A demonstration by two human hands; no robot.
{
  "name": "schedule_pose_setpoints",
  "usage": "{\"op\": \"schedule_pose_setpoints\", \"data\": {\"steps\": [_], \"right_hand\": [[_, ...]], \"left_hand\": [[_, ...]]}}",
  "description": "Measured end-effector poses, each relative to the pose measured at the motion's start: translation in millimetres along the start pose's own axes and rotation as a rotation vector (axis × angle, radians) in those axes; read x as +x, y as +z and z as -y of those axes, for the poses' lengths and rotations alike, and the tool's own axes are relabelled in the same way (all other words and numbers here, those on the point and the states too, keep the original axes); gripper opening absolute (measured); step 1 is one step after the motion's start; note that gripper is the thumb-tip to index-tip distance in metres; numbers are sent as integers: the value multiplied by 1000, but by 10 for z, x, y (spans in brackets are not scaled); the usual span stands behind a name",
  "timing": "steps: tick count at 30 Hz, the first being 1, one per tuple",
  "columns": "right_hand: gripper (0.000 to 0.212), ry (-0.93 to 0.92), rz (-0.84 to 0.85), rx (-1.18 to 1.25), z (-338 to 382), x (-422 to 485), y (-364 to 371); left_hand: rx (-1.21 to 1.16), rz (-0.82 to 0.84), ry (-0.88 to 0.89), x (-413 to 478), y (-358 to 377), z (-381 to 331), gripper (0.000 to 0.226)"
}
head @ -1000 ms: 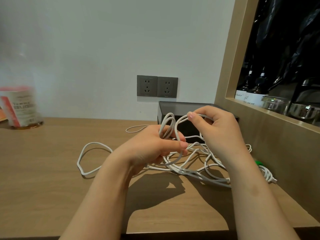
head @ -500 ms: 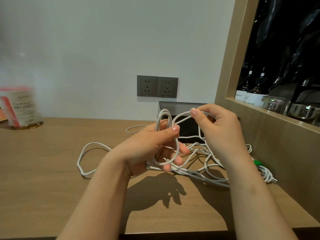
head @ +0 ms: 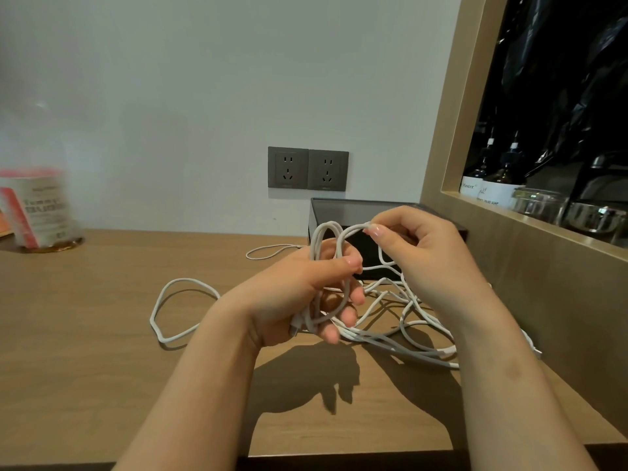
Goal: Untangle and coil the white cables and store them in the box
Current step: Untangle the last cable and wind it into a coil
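Wooden table (head: 85,368) under a pale wall (head: 204,96) carries a tangle of white cables (head: 404,338), mostly lying just in front of the dark open box (head: 343,212). The left hand (head: 299,294) holds several loops upright above the table, its grip curled around them. The right hand (head: 428,253) pinches a strand at the top of the loops, grip closed on it.

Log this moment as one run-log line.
stage: coiling | left hand: holds coiled loops | right hand: pinches top of loops | white cables: rest tangled on table | box: open, behind hands
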State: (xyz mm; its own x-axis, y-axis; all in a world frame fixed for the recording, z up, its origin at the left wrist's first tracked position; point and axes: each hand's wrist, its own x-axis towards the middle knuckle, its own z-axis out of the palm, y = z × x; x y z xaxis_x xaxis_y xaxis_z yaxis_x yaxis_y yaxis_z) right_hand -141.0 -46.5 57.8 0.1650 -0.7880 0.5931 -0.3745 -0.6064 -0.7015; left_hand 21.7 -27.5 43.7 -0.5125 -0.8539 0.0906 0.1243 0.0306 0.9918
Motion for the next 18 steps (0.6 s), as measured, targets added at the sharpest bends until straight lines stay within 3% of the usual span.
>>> {"op": "schedule_pose_setpoints", "data": {"steps": [4, 7, 18], "right_hand": [[16, -35, 4, -46, -6, 3, -18], [19, -88, 8, -67, 13, 3, -30], [28, -164, 84, -167, 30, 6, -25]], "left_hand": [[-3, -44, -24, 8, 15, 7, 13], [127, -80, -18, 30, 6, 30, 10], [261, -47, -35, 45, 71, 52, 4]]}}
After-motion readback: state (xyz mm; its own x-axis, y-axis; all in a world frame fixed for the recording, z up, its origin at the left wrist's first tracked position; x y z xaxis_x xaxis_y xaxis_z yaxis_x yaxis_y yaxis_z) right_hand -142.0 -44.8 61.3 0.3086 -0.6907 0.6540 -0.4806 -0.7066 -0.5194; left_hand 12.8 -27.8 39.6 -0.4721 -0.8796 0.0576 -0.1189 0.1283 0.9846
